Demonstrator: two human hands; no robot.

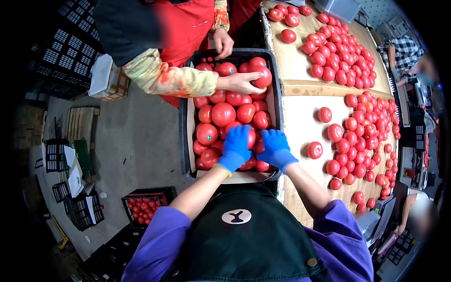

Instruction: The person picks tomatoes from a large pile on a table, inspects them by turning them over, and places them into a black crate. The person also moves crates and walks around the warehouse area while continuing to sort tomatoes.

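A black plastic crate (183, 141) lined with cardboard stands before me, full of red tomatoes (223, 114), a few bearing small green stickers. Both my hands wear blue gloves and reach into its near end. My left hand (235, 146) rests its fingers over a tomato (251, 138), whose left side is hidden; a firm hold on it is not plain. At the crate's right wall, my right hand (276, 148) curls over another tomato (260, 145), largely covered. In the crate's far part, a co-worker's bare hand (243, 83) grasps a large tomato (262, 77).
A cardboard-covered sorting table (299, 112) with many tomatoes adjoins the crate's right side, divided by a raised ridge (317, 89). The co-worker's sleeve (176, 79) crosses the crate's far left edge. Another tomato crate (144, 209) sits lower left; stacked black crates (67, 53) stand upper left.
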